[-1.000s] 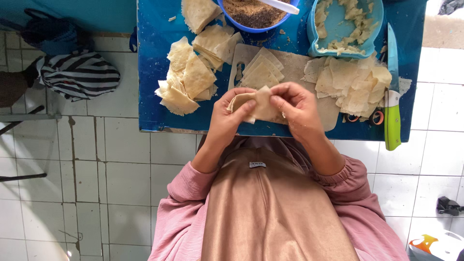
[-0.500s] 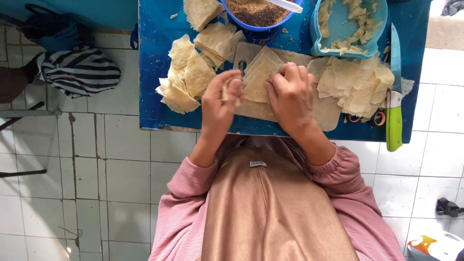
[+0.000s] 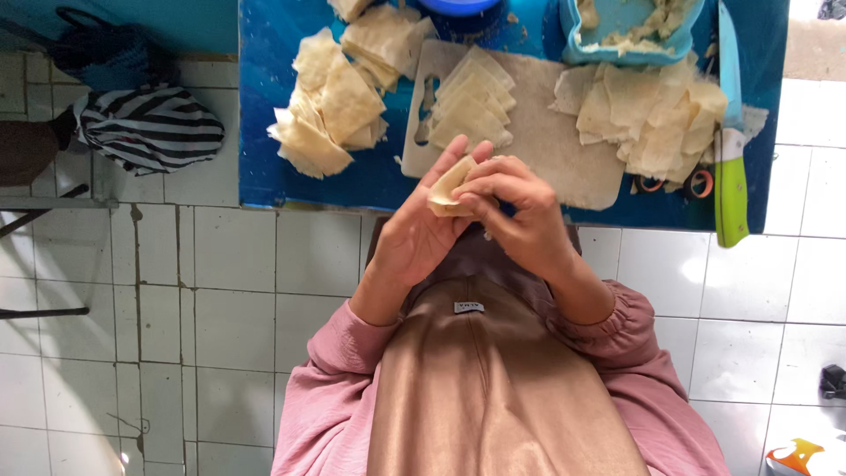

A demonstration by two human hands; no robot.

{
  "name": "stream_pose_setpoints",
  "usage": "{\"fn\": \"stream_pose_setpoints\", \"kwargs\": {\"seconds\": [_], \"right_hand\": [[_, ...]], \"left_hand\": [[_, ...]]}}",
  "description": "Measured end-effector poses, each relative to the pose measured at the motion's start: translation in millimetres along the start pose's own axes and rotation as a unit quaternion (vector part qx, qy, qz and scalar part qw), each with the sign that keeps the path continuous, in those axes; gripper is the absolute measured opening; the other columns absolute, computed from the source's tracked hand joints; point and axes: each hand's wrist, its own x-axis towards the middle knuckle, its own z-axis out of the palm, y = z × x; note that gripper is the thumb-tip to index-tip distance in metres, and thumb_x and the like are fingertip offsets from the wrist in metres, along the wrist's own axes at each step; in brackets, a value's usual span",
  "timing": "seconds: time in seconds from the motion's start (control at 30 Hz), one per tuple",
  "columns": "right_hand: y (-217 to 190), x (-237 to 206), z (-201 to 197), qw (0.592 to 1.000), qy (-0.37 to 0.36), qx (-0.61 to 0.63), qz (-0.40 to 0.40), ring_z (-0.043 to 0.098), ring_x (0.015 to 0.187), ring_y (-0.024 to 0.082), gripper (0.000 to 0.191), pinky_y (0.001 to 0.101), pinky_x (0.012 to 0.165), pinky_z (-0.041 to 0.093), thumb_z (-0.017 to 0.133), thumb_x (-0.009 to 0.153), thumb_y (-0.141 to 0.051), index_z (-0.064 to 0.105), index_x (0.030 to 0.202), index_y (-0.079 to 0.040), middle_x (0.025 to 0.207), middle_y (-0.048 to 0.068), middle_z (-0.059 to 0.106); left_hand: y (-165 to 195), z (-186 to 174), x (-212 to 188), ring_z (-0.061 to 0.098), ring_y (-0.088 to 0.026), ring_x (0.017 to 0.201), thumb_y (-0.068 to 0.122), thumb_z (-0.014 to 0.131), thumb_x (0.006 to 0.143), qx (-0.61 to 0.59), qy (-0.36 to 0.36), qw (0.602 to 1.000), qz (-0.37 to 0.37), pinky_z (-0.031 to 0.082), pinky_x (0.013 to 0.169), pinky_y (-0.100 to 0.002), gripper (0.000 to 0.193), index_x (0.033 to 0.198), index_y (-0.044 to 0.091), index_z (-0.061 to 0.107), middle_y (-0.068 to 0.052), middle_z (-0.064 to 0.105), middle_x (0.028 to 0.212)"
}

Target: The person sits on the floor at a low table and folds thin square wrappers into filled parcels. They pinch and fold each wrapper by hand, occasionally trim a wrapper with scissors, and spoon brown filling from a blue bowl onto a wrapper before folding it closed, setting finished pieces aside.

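Note:
A folded pale pastry wrapper [image 3: 448, 187] lies in the palm of my left hand [image 3: 421, 231], just off the near edge of the blue table [image 3: 264, 132]. My right hand [image 3: 518, 210] curls over it and pinches its upper edge with fingers and thumb. Beyond my hands, a white cutting board [image 3: 555, 150] carries a small stack of triangular wrappers [image 3: 474, 104]. Folded pieces [image 3: 339, 97] are heaped to the left on the table. A loose pile of wrappers [image 3: 656, 119] lies to the right.
A green-handled knife [image 3: 730, 150] lies along the table's right side. A light blue tub [image 3: 630, 26] with paste and a dark blue bowl [image 3: 458, 5] stand at the far edge. A striped cloth bundle [image 3: 150, 128] lies on the tiled floor to the left.
Both hands left the cutting board and drew back toward my body, bringing one wrapper with them. It now sits folded in my left palm under my right fingers.

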Motion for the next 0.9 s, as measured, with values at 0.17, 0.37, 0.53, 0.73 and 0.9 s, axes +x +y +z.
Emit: {"fn": "stream_pose_setpoints", "kwargs": {"seconds": [0.17, 0.37, 0.53, 0.73, 0.9], "right_hand": [[13.1, -56.7, 7.7, 0.995, 0.019, 0.085, 0.043, 0.064, 0.099, 0.013, 0.007, 0.0254, 0.089, 0.051, 0.067, 0.104, -0.004, 0.071, 0.102, 0.001, 0.103, 0.006, 0.068], [20.4, -100.6, 11.4, 0.844, 0.199, 0.471, 0.162, 0.067, 0.09, 0.013, 0.011, 0.0262, 0.085, 0.055, 0.06, 0.107, -0.009, 0.068, 0.105, -0.002, 0.099, 0.006, 0.07], [-9.7, -108.5, 28.6, 0.978, 0.174, -0.011, -0.115, 0.068, 0.099, 0.023, 0.001, 0.0325, 0.09, 0.054, 0.064, 0.103, -0.005, 0.065, 0.103, -0.005, 0.104, 0.008, 0.07], [-26.1, -92.7, 44.1, 0.965, 0.068, -0.148, -0.204, 0.066, 0.117, 0.029, 0.023, 0.044, 0.101, 0.053, 0.067, 0.096, -0.005, 0.066, 0.119, -0.002, 0.12, 0.014, 0.069], [13.3, -61.9, 31.7, 0.947, 0.072, 0.277, 0.145, 0.065, 0.105, 0.01, 0.024, 0.0263, 0.093, 0.052, 0.059, 0.104, -0.01, 0.065, 0.126, -0.002, 0.116, 0.004, 0.072]], "left_hand": [[-41.6, -8.4, -31.9, 0.039, -0.021, 0.153, 0.025, 0.053, 0.11, 0.013, 0.026, 0.999, -0.014, 0.035, 0.126, -0.036, 0.072, 0.169, 0.006, 0.015, -0.013, 0.027, 0.172], [-70.7, -16.8, -74.8, 0.06, -0.024, 0.131, 0.026, 0.049, 0.11, -0.013, 0.121, 0.993, -0.005, 0.051, 0.109, -0.037, 0.057, 0.158, -0.001, 0.035, -0.019, 0.053, 0.15], [-66.6, -14.8, -95.8, 0.069, -0.024, 0.115, 0.03, 0.05, 0.112, 0.046, 0.134, 0.99, 0.022, 0.057, 0.098, -0.038, 0.049, 0.145, -0.007, 0.051, -0.017, 0.067, 0.131], [-40.7, -28.3, -85.6, 0.071, -0.019, 0.105, 0.01, 0.06, 0.108, 0.099, 0.147, 0.982, 0.065, 0.059, 0.083, -0.03, 0.03, 0.136, -0.004, 0.059, -0.013, 0.07, 0.122], [-25.6, -33.8, -56.1, 0.072, -0.016, 0.101, 0.007, 0.062, 0.104, 0.163, 0.138, 0.974, 0.076, 0.059, 0.075, -0.025, 0.025, 0.128, 0.0, 0.064, -0.009, 0.072, 0.117]]}}
